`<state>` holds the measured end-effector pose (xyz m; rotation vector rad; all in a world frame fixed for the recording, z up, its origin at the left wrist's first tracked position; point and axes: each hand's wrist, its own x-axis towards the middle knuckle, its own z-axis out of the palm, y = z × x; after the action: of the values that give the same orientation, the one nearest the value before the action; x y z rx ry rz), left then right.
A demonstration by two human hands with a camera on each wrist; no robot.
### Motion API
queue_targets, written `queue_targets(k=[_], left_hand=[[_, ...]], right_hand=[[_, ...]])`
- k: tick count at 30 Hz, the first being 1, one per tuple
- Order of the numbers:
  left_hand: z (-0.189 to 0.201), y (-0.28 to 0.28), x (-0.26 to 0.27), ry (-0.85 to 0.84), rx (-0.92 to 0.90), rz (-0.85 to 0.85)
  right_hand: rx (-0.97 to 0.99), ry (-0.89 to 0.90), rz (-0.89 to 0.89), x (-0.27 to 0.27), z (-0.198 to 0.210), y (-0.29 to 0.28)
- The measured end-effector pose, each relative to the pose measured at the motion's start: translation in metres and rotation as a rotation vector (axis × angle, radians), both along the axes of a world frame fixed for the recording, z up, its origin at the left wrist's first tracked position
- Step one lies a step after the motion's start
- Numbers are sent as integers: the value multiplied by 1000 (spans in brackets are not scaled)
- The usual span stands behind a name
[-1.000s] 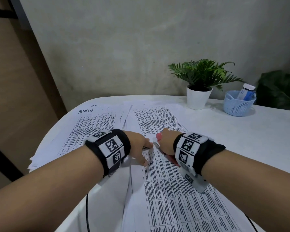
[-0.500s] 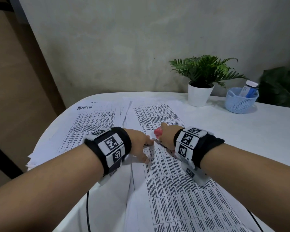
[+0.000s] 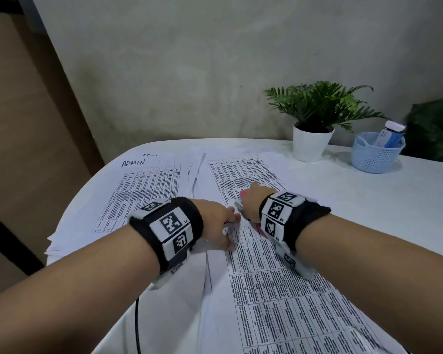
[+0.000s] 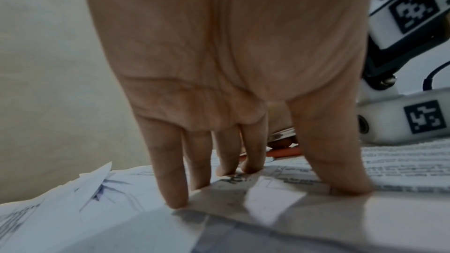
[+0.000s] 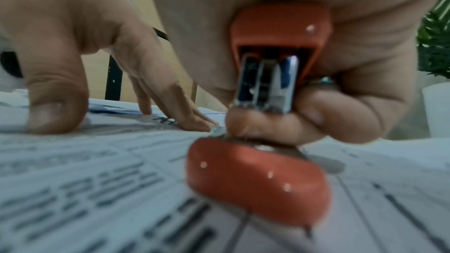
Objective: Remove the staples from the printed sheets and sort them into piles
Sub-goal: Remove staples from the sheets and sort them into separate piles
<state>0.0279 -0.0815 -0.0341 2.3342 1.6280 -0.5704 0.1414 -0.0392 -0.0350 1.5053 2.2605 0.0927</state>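
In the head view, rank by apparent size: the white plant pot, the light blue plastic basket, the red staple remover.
1-2. white plant pot and light blue plastic basket: look alike, no ranking.
3. red staple remover: smallest, but mostly hidden by the right hand, so unsure.

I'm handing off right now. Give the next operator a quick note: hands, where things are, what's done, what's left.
Left hand: open, fingertips pressing down the top corner of the near printed set.
Right hand: grips the orange staple remover, working at that same corner.
Done: a pile marked ADMIN and a second pile lie beyond on the table.
Left: pull this staple (too small to see), then sort these sheets.
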Motion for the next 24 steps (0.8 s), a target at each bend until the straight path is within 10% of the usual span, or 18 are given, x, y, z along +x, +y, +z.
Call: queue_targets(k=[21, 24], left_hand=[[14, 52, 7, -65, -4, 339], [16, 40, -1, -282, -74, 460]], right_hand=[[-160, 235, -213, 88, 20, -32], [-151, 250, -221, 88, 20, -33]])
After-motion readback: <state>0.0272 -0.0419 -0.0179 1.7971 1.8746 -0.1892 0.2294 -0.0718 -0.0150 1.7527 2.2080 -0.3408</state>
